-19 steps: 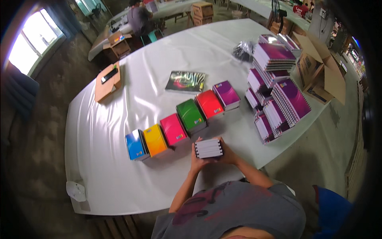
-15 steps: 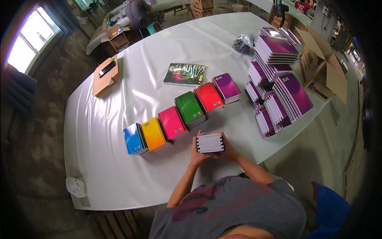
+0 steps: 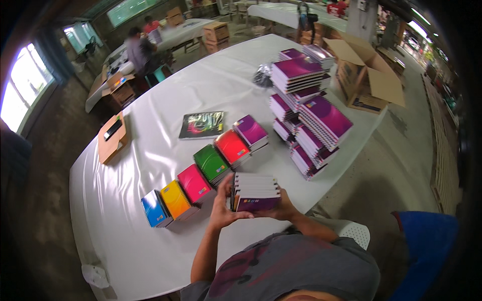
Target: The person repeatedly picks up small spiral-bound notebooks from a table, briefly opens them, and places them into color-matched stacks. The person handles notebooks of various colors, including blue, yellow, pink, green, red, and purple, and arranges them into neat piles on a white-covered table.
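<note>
Between my left hand [image 3: 223, 208] and my right hand [image 3: 285, 206] is a thick stack of spiral notebooks [image 3: 256, 186], gripped at its two sides. White page edges face up, and a purple cover shows on the side nearest me. Just beyond, a slanting row of small notebook stacks runs across the table: blue [image 3: 154, 206], yellow [image 3: 174, 198], pink [image 3: 194, 181], green [image 3: 212, 163], red [image 3: 232, 146] and purple [image 3: 250, 130]. The left fingers are close to the green and pink stacks.
Tall piles of purple spiral notebooks [image 3: 326, 120] stand at the right, beside an open carton [image 3: 354, 80]. A dark plastic-wrapped pack [image 3: 202, 125] lies behind the row. A phone [image 3: 113, 129] rests on flattened cardboard [image 3: 107, 150] at the left. Another person [image 3: 140, 52] sits farther back.
The notebook stack in my hands has tilted, so its purple cover now shows. My view has shifted, bringing more of the room's far side into sight.
</note>
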`<state>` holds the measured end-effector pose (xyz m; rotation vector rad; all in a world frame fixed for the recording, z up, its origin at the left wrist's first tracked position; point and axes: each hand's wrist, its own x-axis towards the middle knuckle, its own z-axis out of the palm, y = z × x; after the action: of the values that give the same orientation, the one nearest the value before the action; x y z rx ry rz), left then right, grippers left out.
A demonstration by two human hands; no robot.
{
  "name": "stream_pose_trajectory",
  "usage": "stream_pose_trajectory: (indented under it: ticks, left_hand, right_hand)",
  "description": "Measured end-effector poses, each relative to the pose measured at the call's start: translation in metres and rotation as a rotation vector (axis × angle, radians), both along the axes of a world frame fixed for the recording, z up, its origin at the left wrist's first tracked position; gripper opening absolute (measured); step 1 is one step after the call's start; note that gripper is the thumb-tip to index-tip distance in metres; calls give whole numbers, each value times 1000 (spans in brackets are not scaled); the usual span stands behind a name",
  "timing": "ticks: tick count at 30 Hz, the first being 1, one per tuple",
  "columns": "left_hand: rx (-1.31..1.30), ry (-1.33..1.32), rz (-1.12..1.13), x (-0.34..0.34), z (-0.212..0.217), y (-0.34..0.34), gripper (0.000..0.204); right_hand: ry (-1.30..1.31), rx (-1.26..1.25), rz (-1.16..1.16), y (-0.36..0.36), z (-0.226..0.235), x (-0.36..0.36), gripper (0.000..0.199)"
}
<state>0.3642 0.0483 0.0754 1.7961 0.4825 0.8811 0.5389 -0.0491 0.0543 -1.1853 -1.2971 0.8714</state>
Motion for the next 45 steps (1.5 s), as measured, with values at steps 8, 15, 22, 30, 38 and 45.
stream_pose_trajectory:
  ticks: [8, 15, 22, 30, 38, 45]
  left_hand:
    - [-568, -524, -92, 71, 55, -32, 76]
    - [-807, -375, -228, 130, 135, -20, 50]
    - [-792, 5, -240, 199, 163, -5, 41]
    - [-842, 171, -204, 233, 135, 16, 47]
    - [-879, 179, -154, 239, 130, 23, 47]
    - [-904, 144, -163, 239, 120, 23, 50]
  right_hand:
    - [382, 263, -330, -11, 112, 9, 57]
    - [689, 533, -361, -31, 176, 67, 91]
    - [351, 243, -534, -46, 195, 170, 76]
    - [365, 107, -501, -19, 170, 213, 66]
    - [326, 30, -522, -3, 166, 226, 61]
    - [238, -36, -579, -2, 155, 225, 62]
